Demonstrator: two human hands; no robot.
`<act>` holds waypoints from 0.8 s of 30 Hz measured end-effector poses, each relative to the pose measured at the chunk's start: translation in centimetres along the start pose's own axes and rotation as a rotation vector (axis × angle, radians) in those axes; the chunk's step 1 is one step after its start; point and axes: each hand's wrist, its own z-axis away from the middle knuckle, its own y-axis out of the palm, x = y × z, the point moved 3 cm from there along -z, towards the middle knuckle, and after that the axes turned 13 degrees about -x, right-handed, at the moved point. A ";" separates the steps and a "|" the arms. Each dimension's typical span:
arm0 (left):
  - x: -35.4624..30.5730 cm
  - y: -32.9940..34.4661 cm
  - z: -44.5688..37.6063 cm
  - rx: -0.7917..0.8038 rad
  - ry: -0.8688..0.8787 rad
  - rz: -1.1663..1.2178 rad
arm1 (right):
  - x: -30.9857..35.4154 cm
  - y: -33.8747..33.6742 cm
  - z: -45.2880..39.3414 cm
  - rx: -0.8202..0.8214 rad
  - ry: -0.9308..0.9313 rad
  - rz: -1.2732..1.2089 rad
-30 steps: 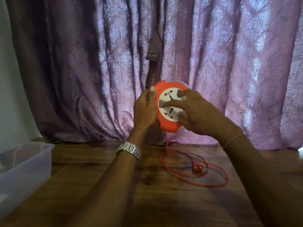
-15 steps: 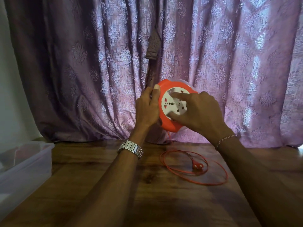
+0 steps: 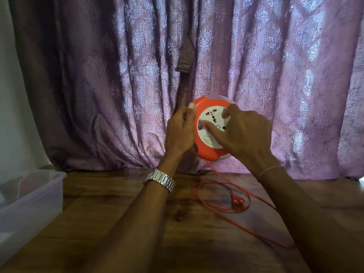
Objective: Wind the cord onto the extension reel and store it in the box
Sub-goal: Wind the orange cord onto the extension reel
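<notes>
While we had the reel (image 3: 208,134) held up off the table (image 3: 118,223) in front of the curtain (image 3: 98,75), it read as a light, rigid plastic disc: orange rim, white socket face turned towards us. Our left hand (image 3: 180,134) gripped the rim at its 9 o'clock edge, thumb on the front lip; that edge looked like the right hold, since the smooth face gives little purchase. Our right hand (image 3: 244,134) pressed spread fingers on the white face to turn it, curled round nothing. The cord (image 3: 222,208) was thin and limp, dropping from the reel's 6 o'clock to loose loops on the table, plug (image 3: 238,202) lying inside them, a long run trailing off towards 4 o'clock. We judged it would snag or kink rather than resist, so steady turns suit it. The clear box (image 3: 31,196) sat at 9 o'clock on the table, well apart. Against the frame half a second back, the right fingers had shifted lower across the face, the socket holes had rotated, and the floor loops had changed shape slightly; left grip unchanged.
</notes>
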 end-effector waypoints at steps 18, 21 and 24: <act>0.4 -0.7 -0.7 -0.050 -0.055 0.095 | 1.0 -0.3 -0.1 0.395 -0.316 -0.114; 0.1 -0.4 -0.3 -0.019 -0.041 0.072 | 0.8 -0.5 -0.1 0.360 -0.280 -0.094; -0.3 -0.3 -0.1 -0.018 -0.033 0.071 | 0.7 -0.7 -0.1 0.303 -0.180 -0.094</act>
